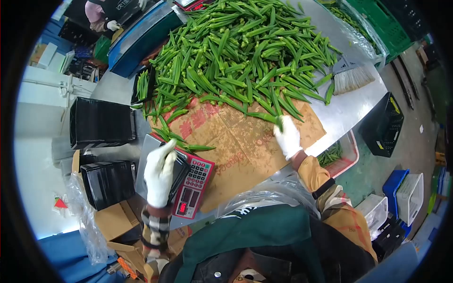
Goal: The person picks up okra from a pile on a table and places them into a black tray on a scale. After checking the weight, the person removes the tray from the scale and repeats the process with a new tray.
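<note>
My left hand (159, 173), in a white glove, hovers over a black tray (180, 170) on a red digital scale (194, 181). Its fingers are partly bent and a little apart, with nothing visible between them. My right hand (288, 137), also gloved in white, is at the near edge of a large okra heap (236, 56). Its fingers are closed around an okra pod (279, 123), and another pod lies against the fingertips. A few loose pods (198, 147) lie by the far end of the scale. The tray's inside is mostly hidden by my left hand.
Flattened cardboard (236, 141) covers the metal table under the heap. A brush (351, 78) lies at right. A small black tray of okra (143, 85) stands left; stacked black trays (101, 123) are farther left. Below right is a bin with okra (347, 158). Another person (101, 16) works beyond.
</note>
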Demonstrator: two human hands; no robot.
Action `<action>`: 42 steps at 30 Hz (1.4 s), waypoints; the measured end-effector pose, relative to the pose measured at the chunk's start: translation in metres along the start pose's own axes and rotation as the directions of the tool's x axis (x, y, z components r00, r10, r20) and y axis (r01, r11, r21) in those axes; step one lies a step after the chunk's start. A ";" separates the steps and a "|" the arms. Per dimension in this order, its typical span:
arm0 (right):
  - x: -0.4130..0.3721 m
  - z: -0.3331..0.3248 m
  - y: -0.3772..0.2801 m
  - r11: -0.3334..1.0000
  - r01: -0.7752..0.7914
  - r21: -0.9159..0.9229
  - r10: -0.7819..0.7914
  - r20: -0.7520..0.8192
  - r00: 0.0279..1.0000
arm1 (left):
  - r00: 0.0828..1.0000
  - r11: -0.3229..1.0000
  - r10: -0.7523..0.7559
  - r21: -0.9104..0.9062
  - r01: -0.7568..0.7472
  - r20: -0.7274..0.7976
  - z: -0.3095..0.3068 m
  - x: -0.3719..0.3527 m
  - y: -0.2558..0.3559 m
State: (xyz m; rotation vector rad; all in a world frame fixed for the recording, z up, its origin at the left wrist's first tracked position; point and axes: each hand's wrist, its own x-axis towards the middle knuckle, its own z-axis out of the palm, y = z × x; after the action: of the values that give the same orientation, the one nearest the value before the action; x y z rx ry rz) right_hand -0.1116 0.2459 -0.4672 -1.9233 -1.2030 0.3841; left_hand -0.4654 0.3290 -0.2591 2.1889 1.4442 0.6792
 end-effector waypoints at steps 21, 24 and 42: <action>0.074 -0.001 0.023 0.909 0.097 -0.405 0.029 0.293 0.956 | 0.970 0.987 0.160 -0.008 -0.161 0.183 0.249 0.067 -0.028; 0.062 -0.023 0.023 0.984 -0.022 -0.177 0.058 0.199 0.978 | 0.989 0.972 0.041 -0.236 -0.006 0.141 0.231 0.053 -0.018; 0.091 0.018 -0.009 0.936 0.052 -0.349 0.047 0.268 0.962 | 0.937 0.933 -0.344 0.089 0.348 -0.062 0.261 0.147 -0.052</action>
State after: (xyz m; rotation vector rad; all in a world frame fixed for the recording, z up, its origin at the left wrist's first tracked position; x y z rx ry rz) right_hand -0.0829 0.3343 -0.4576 -2.2283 -1.5394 0.4681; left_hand -0.2938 0.4621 -0.4721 1.9225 1.8627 0.5445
